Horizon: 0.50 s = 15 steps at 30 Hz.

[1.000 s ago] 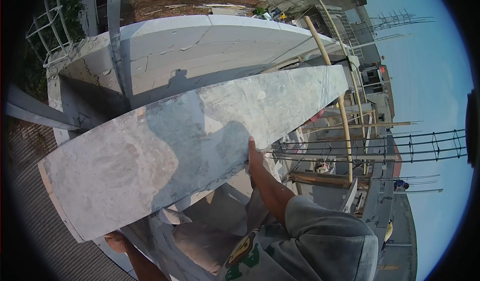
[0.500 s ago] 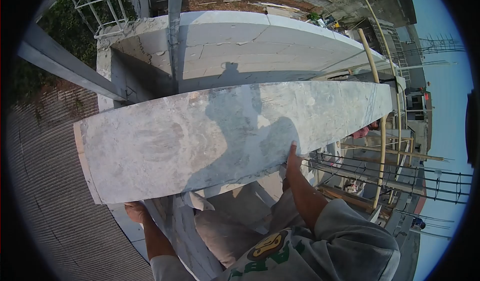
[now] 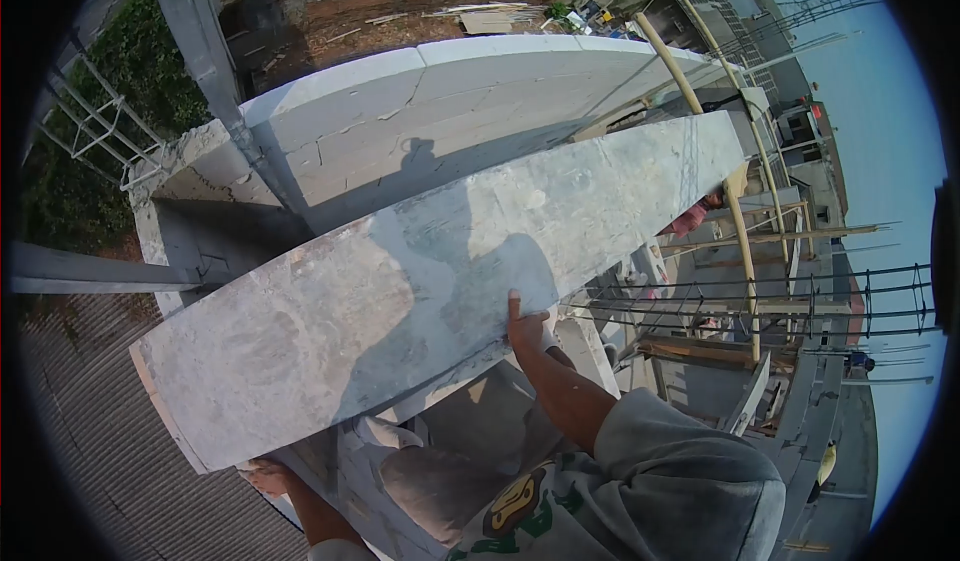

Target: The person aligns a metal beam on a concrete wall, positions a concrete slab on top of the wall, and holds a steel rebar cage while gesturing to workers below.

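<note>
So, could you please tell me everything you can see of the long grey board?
The long grey board is flat, perhaps wood, its upper face scuffed and blotchy, with a tan strip along its left end. It slants up rightward in view; a dark shadow crosses its middle. The bare left hand touches its near left corner; the bare right hand grips its near edge, thumb on top.

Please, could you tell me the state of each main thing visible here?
Board: held by both hands, smudged, partly shaded.
Left hand: gripping the board's corner, partly hidden.
Right hand: gripping the near edge, one digit on the face.
Block wall: standing, partly shaded.
Dark rebar cage: bare where visible.
</note>
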### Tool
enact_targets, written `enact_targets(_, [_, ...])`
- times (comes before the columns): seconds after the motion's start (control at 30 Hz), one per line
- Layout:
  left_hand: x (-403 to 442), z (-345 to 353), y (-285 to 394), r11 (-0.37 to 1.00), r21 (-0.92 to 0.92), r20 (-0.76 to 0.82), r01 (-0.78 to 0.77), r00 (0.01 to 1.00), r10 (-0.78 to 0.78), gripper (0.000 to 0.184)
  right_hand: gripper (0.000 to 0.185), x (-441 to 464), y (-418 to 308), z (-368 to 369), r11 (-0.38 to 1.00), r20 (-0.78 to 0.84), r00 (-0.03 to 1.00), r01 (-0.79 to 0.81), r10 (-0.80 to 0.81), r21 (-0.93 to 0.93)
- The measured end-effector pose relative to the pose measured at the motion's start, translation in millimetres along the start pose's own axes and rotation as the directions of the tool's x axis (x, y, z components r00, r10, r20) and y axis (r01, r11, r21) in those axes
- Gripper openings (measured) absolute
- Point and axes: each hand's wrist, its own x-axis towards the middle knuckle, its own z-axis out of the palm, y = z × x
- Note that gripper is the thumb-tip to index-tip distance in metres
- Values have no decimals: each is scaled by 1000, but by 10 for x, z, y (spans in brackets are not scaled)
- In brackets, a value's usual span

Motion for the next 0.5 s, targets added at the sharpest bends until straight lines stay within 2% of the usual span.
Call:
enact_targets(0.03, [21, 12, 16, 992, -15, 52, 127, 991, -126, 67, 123, -80, -78, -40, 1000, 27, 1000, 0, -1, 26])
enact_targets(0.1, [-37, -55, 288, 976, -42, 85, 215, 974, -211, 68, 124, -52, -5, 6, 998, -1, 998, 58, -58, -27])
enact_targets(0.13, [-381, -175, 356, 985, -61, 42, 162, 986, -159, 68, 123, -49, 5, 3, 997, -1, 997, 72, -72, -41])
enact_targets(0.2, [-1391, -1093, 1207, 990, -126, -26, -56, 998, 53, 68, 123, -69, -5, -16, 995, 13, 997, 82, -82, -53])
enact_targets(0.3, [-2264, -1780, 2173, 907, -225, -19, -357, 932, 362, 69, 122, -95, 61, 16, 996, 59, 995, 82, -79, -39])
enact_targets(0.37, [-2764, -2022, 2724, 789, -278, -12, -549, 823, 568, 68, 123, -91, 6, -49, 998, 131, 990, 60, -56, -27])
enact_targets(0.43, [-3229, -2166, 3161, 620, -337, -16, -709, 662, 749, 63, 123, -173, -126, -229, 1000, 222, 975, 17, -12, -20])
enact_targets(0.5, [-3521, -2199, 3400, 468, -362, -22, -806, 509, 860, 60, 123, -158, -113, -220, 1000, 259, 966, -11, 13, -9])
